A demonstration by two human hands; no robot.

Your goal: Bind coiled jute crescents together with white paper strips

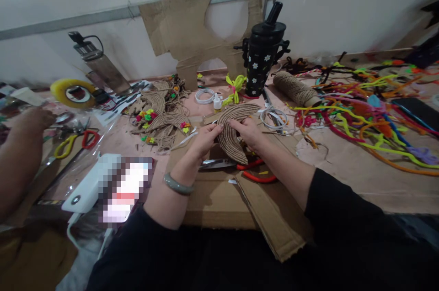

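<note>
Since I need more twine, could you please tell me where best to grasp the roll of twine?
Probably grip the roll of twine around its middle, from above: it lies on its side with its round flanks bare, while the black cup stands close by one end.

Your count: one jute-wrapped cardboard crescent (233, 133) up front, at least two more flower-trimmed jute crescents (166, 122) piled behind. One brown twine spool (295, 90), one black flowered tumbler (262, 60), one clear metal-capped bottle (103, 66), one yellow tape roll (72, 93), one white power bank (89, 185). Two scissors: yellow-and-red-handled pair (77, 141), red-handled pair (255, 174). Neon pipe cleaners (370, 117): too tangled to count.
</note>
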